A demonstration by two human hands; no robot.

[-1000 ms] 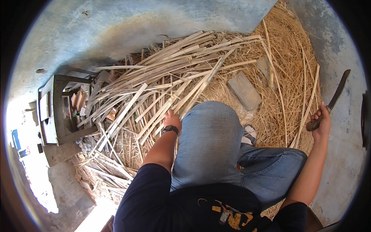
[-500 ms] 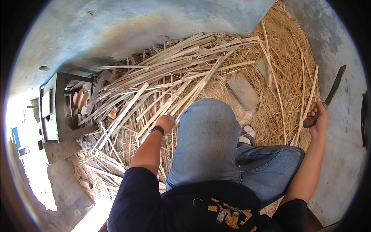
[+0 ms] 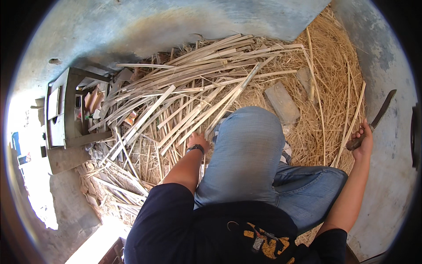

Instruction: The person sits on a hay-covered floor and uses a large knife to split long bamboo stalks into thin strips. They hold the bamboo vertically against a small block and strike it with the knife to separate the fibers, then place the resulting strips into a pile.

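Note:
My right hand (image 3: pixel 363 143) is wrapped around the dark handle of a machete (image 3: pixel 381 110), held out at the far right by the wall. Its long, dark blade points up and slightly right. My left hand (image 3: pixel 198 141), with a dark wristwatch (image 3: pixel 195 148), is low beside my raised knee. Its fingers are partly spread and reach down among the near ends of split wooden strips (image 3: pixel 193 115); I see nothing gripped in them, though the fingertips are partly hidden. More long, pale strips lie in a heap beyond this hand.
A grey rectangular block (image 3: pixel 282 102) lies on straw-like shavings (image 3: pixel 334 70) beyond my knees. On the left stands a dark wooden frame (image 3: pixel 66 110) with scraps inside. Plastered walls (image 3: pixel 145 26) enclose the far and right sides. Bright light enters at lower left.
My left hand has shifted slightly right, nearer my knee, and its fingers reach lower. The machete has tilted further right and dropped a little. The whole view has shifted slightly.

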